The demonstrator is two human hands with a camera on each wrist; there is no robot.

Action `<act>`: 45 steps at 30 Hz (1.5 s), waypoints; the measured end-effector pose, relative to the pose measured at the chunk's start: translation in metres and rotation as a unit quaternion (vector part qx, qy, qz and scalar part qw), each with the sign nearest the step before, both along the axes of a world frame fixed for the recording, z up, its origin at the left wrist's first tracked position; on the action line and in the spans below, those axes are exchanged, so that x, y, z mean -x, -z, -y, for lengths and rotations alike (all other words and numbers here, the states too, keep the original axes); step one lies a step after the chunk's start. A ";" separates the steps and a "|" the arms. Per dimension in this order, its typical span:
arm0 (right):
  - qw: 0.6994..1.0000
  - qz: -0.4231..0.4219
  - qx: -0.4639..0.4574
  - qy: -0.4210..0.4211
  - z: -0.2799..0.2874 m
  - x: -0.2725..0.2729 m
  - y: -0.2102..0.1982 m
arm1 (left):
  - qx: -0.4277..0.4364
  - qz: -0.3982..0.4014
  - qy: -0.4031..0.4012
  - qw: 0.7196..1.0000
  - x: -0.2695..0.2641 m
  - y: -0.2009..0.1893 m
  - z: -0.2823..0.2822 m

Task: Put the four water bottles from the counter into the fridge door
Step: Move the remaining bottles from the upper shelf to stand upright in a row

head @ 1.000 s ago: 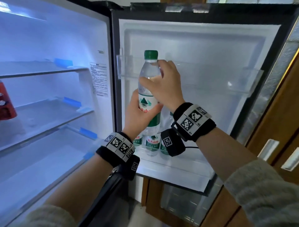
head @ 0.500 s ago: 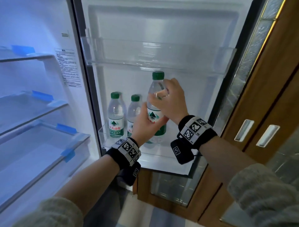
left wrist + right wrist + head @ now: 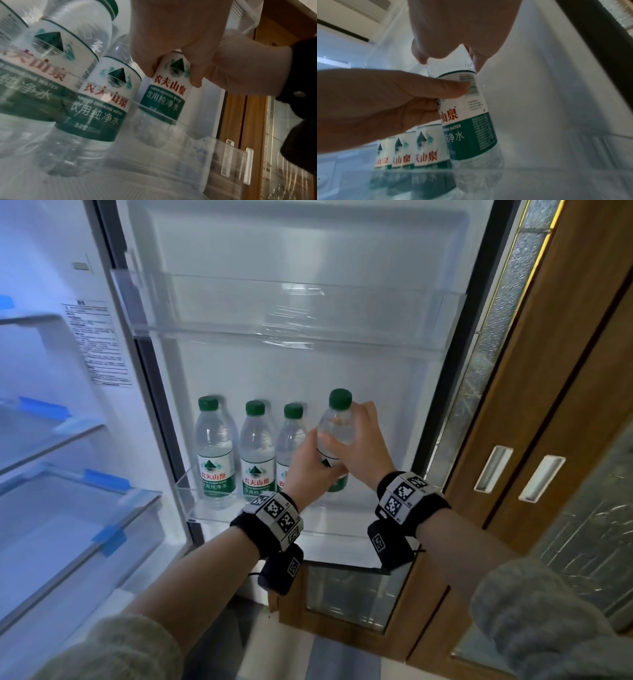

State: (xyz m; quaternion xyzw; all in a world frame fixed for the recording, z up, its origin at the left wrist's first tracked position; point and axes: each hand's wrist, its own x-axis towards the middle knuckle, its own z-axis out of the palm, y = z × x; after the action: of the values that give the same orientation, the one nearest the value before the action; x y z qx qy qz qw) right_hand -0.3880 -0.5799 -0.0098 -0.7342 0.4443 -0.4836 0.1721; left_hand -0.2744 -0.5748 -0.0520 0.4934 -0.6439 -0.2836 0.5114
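Note:
Three green-capped water bottles (image 3: pixel 215 453) (image 3: pixel 257 455) (image 3: pixel 290 440) stand in a row in the lower door shelf (image 3: pixel 212 513). A fourth water bottle (image 3: pixel 337 422) sits just right of them, slightly tilted, its cap a little higher. My left hand (image 3: pixel 313 465) grips its label from the left and my right hand (image 3: pixel 359 440) grips its shoulder from the right. In the right wrist view the held bottle (image 3: pixel 471 128) has its base behind the shelf's clear front wall. Whether it rests on the shelf floor I cannot tell. The left wrist view shows the held bottle (image 3: pixel 166 97) beside its neighbour (image 3: pixel 104 102).
An upper door shelf (image 3: pixel 308 313) of clear plastic hangs above the bottles. The fridge's inner shelves (image 3: pixel 51 426) and a drawer (image 3: pixel 85 525) with blue tape lie to the left. Wooden cabinet doors with metal handles (image 3: pixel 493 469) stand close on the right of the fridge door.
Both hands have carried the bottle down from the upper shelf's height into the lower door shelf, to the right of the third bottle. The head view has tipped downward.

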 end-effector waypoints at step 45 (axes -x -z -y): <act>0.976 -0.078 -0.140 0.149 0.000 -0.023 0.065 | 0.018 0.384 0.037 0.923 -0.074 0.054 -0.023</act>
State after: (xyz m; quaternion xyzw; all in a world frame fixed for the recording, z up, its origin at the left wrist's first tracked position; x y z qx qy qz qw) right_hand -0.3652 -0.5801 -0.0743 -0.6639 0.6237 -0.3786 0.1641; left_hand -0.2005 -0.5516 -0.1063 0.5305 -0.8138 -0.0796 0.2234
